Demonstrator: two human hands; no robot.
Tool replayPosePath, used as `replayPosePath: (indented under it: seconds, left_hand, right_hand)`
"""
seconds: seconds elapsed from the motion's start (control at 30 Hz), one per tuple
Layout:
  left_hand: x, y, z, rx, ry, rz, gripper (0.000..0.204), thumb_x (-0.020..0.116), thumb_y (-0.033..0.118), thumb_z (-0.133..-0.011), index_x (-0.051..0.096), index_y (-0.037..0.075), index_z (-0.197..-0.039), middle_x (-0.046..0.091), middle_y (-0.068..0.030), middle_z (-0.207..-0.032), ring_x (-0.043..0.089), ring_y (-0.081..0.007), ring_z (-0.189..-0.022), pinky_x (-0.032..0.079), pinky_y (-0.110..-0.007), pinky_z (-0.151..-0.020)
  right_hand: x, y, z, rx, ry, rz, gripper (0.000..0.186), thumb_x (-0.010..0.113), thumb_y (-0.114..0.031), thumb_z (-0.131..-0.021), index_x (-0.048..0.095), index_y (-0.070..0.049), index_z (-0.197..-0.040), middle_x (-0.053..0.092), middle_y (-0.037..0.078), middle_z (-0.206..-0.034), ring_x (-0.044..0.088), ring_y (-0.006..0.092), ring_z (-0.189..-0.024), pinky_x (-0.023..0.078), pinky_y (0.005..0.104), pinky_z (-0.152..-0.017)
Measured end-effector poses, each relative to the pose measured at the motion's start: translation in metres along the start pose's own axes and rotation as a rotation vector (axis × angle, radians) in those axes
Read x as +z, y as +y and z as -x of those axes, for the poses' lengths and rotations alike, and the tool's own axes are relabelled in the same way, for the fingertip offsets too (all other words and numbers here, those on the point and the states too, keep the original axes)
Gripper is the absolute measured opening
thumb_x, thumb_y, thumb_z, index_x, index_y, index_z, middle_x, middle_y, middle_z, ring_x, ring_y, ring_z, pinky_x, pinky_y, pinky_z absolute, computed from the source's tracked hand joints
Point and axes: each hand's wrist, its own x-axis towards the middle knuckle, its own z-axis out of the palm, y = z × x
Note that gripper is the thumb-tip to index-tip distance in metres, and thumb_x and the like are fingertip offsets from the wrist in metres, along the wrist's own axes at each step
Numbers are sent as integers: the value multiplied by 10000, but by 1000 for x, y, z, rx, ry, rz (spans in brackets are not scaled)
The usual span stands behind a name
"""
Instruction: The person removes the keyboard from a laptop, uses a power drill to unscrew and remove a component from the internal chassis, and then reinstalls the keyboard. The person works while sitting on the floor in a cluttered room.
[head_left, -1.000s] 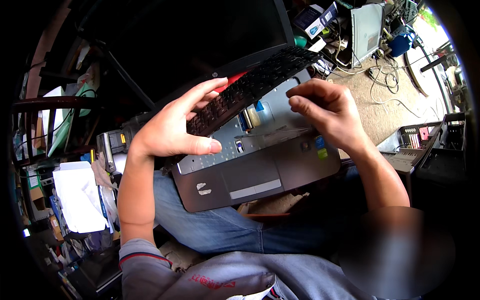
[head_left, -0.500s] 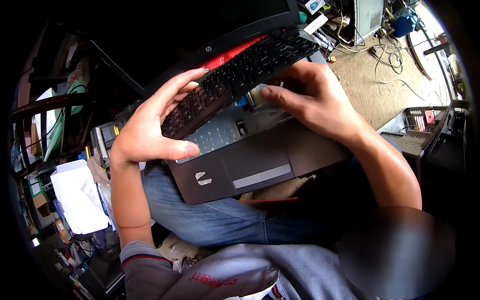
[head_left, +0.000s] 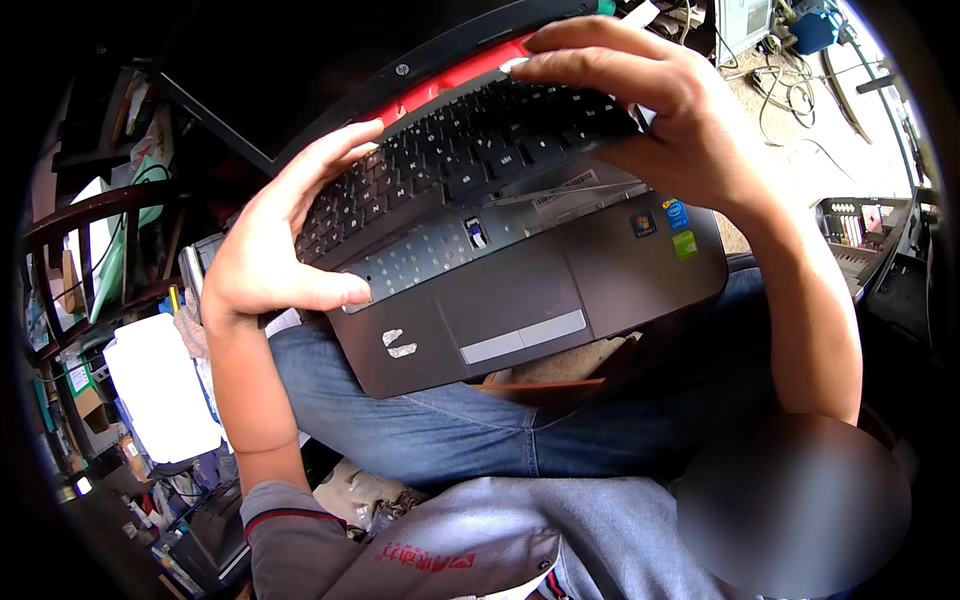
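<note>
A brown-black laptop base (head_left: 620,290) rests across my lap, its touchpad and silver button bar facing me. Over its perforated metal keyboard bay (head_left: 420,255) a loose black laptop keyboard (head_left: 440,165) is tilted, its near edge lifted away on the right. My left hand (head_left: 265,235) spans the keyboard's left end, thumb on the bay's near left corner, fingertips at the far edge. My right hand (head_left: 690,115) holds the right end, fingers over the far edge, thumb partly hidden by the keyboard. A small ribbon connector (head_left: 475,233) shows in the bay.
Behind the keyboard are a red strip (head_left: 455,85) and the dark laptop screen (head_left: 300,70). Loose cables (head_left: 790,95) lie on the floor at far right, near an open grey case (head_left: 850,235). White sheets (head_left: 165,385) and a wooden chair frame (head_left: 110,205) stand left.
The keyboard has come down flatter over the bay. My right hand has moved from beneath it to its far right edge, uncovering stickers on the palm rest.
</note>
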Motion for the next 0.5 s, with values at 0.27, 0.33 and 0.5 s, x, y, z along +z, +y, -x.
replayPosePath:
  seconds: [0.27, 0.33, 0.5]
  left_hand:
    - [3, 27, 18, 32, 192, -686, 882, 835, 230, -594, 506, 59, -1395, 526, -166, -1357, 507, -294, -1263, 371, -384, -1084]
    - [31, 49, 29, 217, 432, -1013, 718, 809, 223, -622, 600, 43, -1285, 566, -179, -1299, 551, -332, -1199, 422, -402, -1031]
    - [111, 43, 41, 69, 330, -454, 408, 791, 115, -751, 650, -5, -1115, 629, -114, -1051, 614, -196, -828, 506, -289, -722]
  right_hand:
    - [18, 17, -3, 11, -6, -43, 445, 677, 64, -702, 684, -51, -1132, 676, 151, -1118, 664, 315, -1025, 533, 367, -910]
    - [16, 20, -1, 33, 7, -51, 427, 689, 60, -705, 687, -47, -1119, 682, 151, -1105, 667, 310, -1019, 533, 365, -905]
    - [17, 23, -9, -12, 39, -90, 290, 742, -14, -746, 673, -12, -1027, 696, 137, -944, 688, 286, -877, 549, 350, -780]
